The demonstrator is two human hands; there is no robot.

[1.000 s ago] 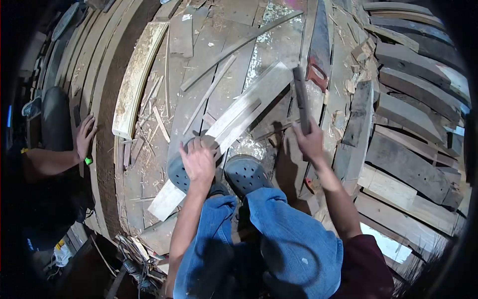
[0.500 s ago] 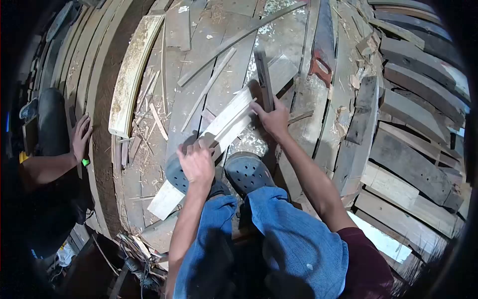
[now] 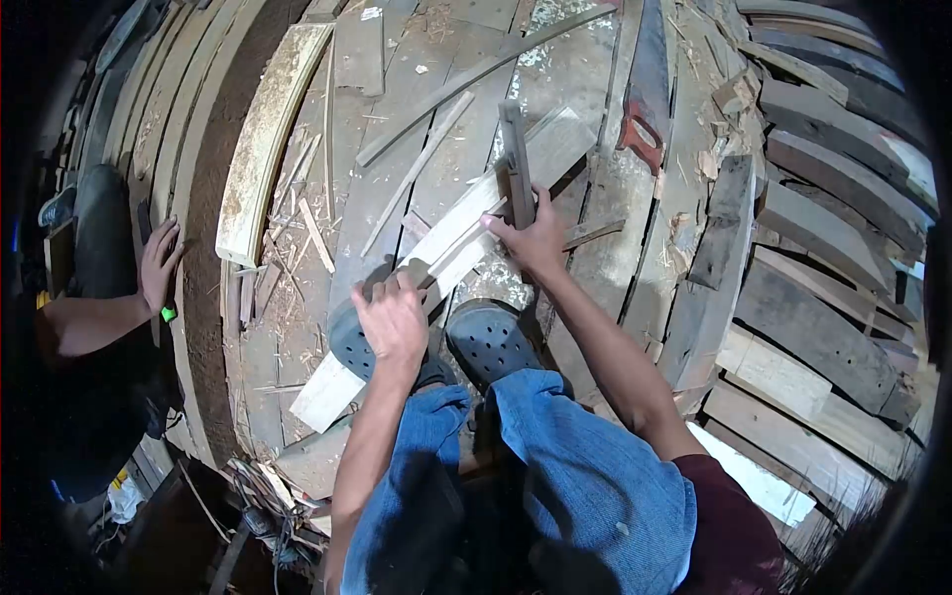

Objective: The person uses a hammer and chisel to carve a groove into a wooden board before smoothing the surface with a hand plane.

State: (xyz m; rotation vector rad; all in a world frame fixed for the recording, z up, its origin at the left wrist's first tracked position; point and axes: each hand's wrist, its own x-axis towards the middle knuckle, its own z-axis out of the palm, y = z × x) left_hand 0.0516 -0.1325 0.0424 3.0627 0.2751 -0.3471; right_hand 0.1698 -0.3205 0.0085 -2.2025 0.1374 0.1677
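Note:
A pale wooden board (image 3: 330, 393) lies diagonally on the plank floor, with my left shoe (image 3: 349, 342) over its lower part. On top of the board is a thinner strip of wood (image 3: 458, 240). My left hand (image 3: 393, 322) is closed on the lower end of this strip. My right hand (image 3: 531, 233) grips the lower end of a dark, bar-like tool (image 3: 515, 149), which stands across the strip's upper part. Whether the tool touches the strip is hard to tell. My right shoe (image 3: 490, 342) rests beside the board.
A red-handled saw (image 3: 642, 132) lies at the upper right. Stacked timbers (image 3: 828, 233) line the right side. A thick pale beam (image 3: 260, 159), thin strips and wood chips lie at the left. Another person's hand (image 3: 159, 266) rests on a plank edge at far left.
My right hand has swung the dark tool from beyond the board leftward and down over the strip. My left hand has stayed in place on the strip.

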